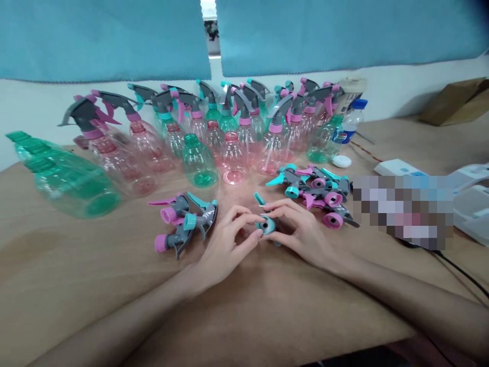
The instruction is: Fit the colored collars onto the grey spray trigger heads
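Item: 1 teal-and-grey spray head, located between both hands at the near-middle of the table, open collar end facing the wearer. Contact with the tabletop: cannot tell.

Step in hand, as judged: close handling of this spray head at its collar, perhaps checking or adjusting the part. Next move, as judged: calls for a steady hold on the body by 1 hand, leaving the other free to work the collar rim without tipping it.

Left hand: thumb and forefinger pinching the collar from the left; remaining fingers curved, wrist low, forearm slanting in from the lower left.

Right hand: thumb at the lower edge, fingers arched over the upper side, grasping the same piece; forearm slanting in from the lower right.

Adjacent: 3 loose spray heads left, 2 pink-collared and 1 teal-collared; a heap of spray heads, right, count uncertain. Behind: 1 open green bottle and 1 open pink bottle, both upright.
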Tool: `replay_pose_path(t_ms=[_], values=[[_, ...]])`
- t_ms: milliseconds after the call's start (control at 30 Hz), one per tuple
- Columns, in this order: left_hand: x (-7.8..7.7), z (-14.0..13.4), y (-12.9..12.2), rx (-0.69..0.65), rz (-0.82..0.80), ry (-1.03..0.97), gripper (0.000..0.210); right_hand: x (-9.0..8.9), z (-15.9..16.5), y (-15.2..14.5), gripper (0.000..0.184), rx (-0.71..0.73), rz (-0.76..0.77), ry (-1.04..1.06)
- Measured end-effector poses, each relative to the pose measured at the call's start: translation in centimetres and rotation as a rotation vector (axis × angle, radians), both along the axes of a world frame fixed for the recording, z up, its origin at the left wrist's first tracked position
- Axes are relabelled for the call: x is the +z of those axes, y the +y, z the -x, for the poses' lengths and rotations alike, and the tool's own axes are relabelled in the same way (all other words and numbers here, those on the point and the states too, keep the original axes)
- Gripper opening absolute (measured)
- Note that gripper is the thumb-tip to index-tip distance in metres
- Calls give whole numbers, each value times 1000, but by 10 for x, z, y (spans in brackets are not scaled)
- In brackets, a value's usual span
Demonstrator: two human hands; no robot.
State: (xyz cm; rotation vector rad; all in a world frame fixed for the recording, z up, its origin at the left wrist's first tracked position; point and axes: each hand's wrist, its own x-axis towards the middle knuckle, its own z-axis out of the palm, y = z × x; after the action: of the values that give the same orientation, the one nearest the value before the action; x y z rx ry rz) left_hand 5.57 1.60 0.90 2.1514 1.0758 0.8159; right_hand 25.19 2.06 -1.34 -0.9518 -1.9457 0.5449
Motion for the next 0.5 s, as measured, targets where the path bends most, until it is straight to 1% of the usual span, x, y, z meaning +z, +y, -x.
replay_pose_path(t_ms=[100, 233, 500], values=[[1, 0, 2, 17, 43, -34, 16, 2, 2, 0, 21, -13, 6, 7], [1, 0, 2, 11, 33, -57, 14, 1, 2, -1, 19, -16, 10, 4], [2, -2, 1, -19, 43, -66, 11, 0, 1, -1, 21, -2, 8, -22]])
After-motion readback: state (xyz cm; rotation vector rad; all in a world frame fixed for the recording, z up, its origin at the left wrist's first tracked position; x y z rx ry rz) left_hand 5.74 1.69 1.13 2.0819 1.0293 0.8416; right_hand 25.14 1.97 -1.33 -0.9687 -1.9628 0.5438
